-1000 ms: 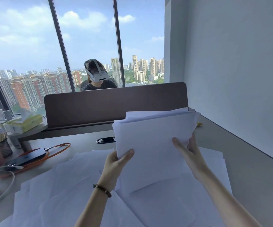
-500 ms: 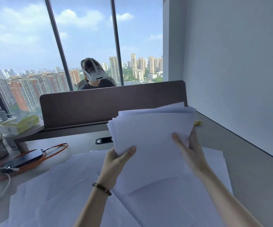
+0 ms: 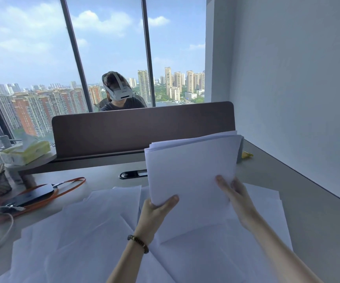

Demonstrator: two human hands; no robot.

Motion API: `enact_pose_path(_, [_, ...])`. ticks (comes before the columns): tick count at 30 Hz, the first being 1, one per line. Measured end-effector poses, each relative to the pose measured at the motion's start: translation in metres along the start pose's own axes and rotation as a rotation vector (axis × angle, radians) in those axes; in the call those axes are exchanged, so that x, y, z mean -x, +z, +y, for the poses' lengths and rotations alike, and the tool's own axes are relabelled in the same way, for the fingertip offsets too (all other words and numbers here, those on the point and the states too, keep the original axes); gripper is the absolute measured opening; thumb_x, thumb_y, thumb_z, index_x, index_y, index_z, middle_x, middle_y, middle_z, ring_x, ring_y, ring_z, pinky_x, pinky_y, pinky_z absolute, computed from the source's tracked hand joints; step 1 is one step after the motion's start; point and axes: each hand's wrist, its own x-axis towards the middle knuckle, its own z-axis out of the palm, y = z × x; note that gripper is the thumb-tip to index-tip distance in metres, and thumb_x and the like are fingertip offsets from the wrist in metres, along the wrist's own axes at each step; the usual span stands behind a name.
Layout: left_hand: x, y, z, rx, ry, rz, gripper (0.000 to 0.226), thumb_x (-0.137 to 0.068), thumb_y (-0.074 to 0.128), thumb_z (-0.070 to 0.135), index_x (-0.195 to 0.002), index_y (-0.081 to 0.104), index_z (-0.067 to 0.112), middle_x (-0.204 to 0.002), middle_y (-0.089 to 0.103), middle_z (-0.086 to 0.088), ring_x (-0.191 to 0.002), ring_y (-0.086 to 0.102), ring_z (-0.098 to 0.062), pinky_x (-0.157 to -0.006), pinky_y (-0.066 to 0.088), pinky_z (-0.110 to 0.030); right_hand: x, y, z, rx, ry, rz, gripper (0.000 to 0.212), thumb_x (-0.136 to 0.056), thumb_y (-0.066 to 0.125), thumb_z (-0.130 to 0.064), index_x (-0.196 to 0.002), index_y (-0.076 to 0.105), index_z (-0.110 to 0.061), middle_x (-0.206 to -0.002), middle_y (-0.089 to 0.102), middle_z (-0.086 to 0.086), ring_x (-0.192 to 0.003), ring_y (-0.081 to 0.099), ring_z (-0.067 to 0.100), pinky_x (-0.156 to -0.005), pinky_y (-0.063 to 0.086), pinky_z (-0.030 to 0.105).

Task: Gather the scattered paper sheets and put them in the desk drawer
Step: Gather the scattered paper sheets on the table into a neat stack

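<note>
Holding the stack [image 3: 191,170] upright above the tabletop [image 3: 318,231], you have it pinched at its lower left corner by your left hand [image 3: 154,213], thumb on the near face, while your right hand [image 3: 238,201] lies flat against its lower right edge with fingers spread, steadying rather than clamping. The top edges fan unevenly, so judge this the squaring step: loosen both grips slightly, tap the bottom edge on a bare patch of tabletop, and let the sheets settle flush before you tighten again. Many loose sheets [image 3: 95,231] lie overlapped beneath your arms, so the gathering looks well short of done; slide them together rather than lifting singly. Mind the orange strap [image 3: 71,186] and phone [image 3: 32,196] at left. No drawer shows here.
</note>
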Motion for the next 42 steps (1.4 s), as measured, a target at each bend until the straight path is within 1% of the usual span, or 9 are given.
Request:
enact_pose_path(5, [-0.007,0.001,0.007,-0.058,-0.006,0.064,0.016,-0.080,0.081,0.026,-0.095,0.080,0.024,-0.100,0.080,0.001,-0.096,0.074,-0.016,-0.086,0.058,-0.038,-0.001,0.005,0.015,0.050,0.053,0.023,0.021,-0.099,0.062,-0.021,-0.118,0.070,-0.020,-0.110,0.078,-0.012,-0.111,0.071,0.011,-0.083,0.055,0.020])
enact_pose_path(9, [-0.003,-0.012,0.012,0.035,-0.012,-0.010,0.032,-0.084,0.078,0.022,-0.113,0.073,0.010,-0.110,0.077,-0.007,-0.103,0.073,-0.020,-0.088,0.058,-0.037,0.004,0.001,0.009,0.019,0.062,0.003,0.024,-0.098,0.063,-0.023,-0.121,0.070,-0.020,-0.114,0.077,-0.005,-0.108,0.072,0.015,-0.091,0.056,0.037])
enact_pose_path(15, [0.011,-0.013,-0.014,-0.106,-0.117,0.072,0.016,-0.079,0.083,0.020,-0.094,0.078,0.015,-0.085,0.079,0.002,-0.083,0.072,-0.020,-0.067,0.057,-0.027,0.027,0.009,0.041,0.068,0.082,0.035,0.017,-0.094,0.067,-0.008,-0.103,0.074,-0.021,-0.097,0.080,-0.015,-0.102,0.073,0.010,-0.074,0.054,0.012])
enact_pose_path(19, [0.004,-0.012,0.005,-0.118,-0.060,0.117,0.010,-0.082,0.080,0.020,-0.087,0.076,0.013,-0.069,0.074,0.012,-0.068,0.068,-0.008,-0.060,0.052,-0.020,0.014,0.011,0.021,0.070,0.050,0.016,0.021,-0.097,0.063,-0.010,-0.112,0.071,-0.022,-0.105,0.079,-0.013,-0.101,0.073,0.005,-0.082,0.056,0.022])
enact_pose_path(23, [0.004,-0.015,0.012,-0.039,-0.022,0.133,0.006,-0.084,0.078,0.018,-0.088,0.080,0.014,-0.086,0.078,0.002,-0.080,0.072,-0.016,-0.074,0.056,-0.034,0.011,0.011,0.007,0.039,0.005,-0.025,0.024,-0.099,0.060,-0.011,-0.120,0.067,-0.022,-0.111,0.077,-0.013,-0.102,0.072,0.001,-0.080,0.055,0.018])
enact_pose_path(29, [0.018,-0.024,-0.008,0.028,-0.091,0.006,0.038,-0.076,0.080,0.031,-0.104,0.077,0.006,-0.105,0.077,-0.015,-0.101,0.073,-0.034,-0.090,0.057,-0.051,0.030,0.011,0.030,-0.038,0.128,-0.077,0.023,-0.099,0.059,-0.013,-0.119,0.068,-0.021,-0.111,0.078,-0.007,-0.105,0.073,0.010,-0.078,0.057,0.018])
enact_pose_path(32, [0.022,-0.024,-0.012,0.068,-0.121,-0.001,0.044,-0.073,0.081,0.031,-0.107,0.075,0.005,-0.107,0.076,-0.017,-0.103,0.072,-0.036,-0.091,0.057,-0.051,0.036,0.013,0.040,-0.058,0.164,-0.070,0.021,-0.099,0.059,-0.011,-0.116,0.069,-0.020,-0.108,0.079,-0.008,-0.102,0.074,0.009,-0.076,0.057,0.017])
enact_pose_path(36, [0.024,-0.023,-0.010,0.098,-0.106,-0.003,0.027,-0.079,0.076,0.021,-0.105,0.078,0.014,-0.109,0.076,-0.013,-0.102,0.073,-0.029,-0.090,0.057,-0.045,0.036,0.016,0.037,-0.037,0.150,-0.067,0.022,-0.100,0.056,-0.009,-0.116,0.069,-0.020,-0.107,0.079,-0.010,-0.101,0.073,0.005,-0.075,0.055,0.015])
enact_pose_path(42, [0.016,-0.042,0.005,0.067,-0.088,-0.056,0.043,-0.071,0.079,0.034,-0.104,0.078,0.007,-0.110,0.074,-0.021,-0.105,0.070,-0.041,-0.095,0.054,-0.055,0.025,0.010,0.018,-0.023,0.039,-0.074,0.022,-0.099,0.057,-0.022,-0.117,0.068,-0.027,-0.119,0.075,-0.004,-0.116,0.068,0.015,-0.095,0.054,0.034])
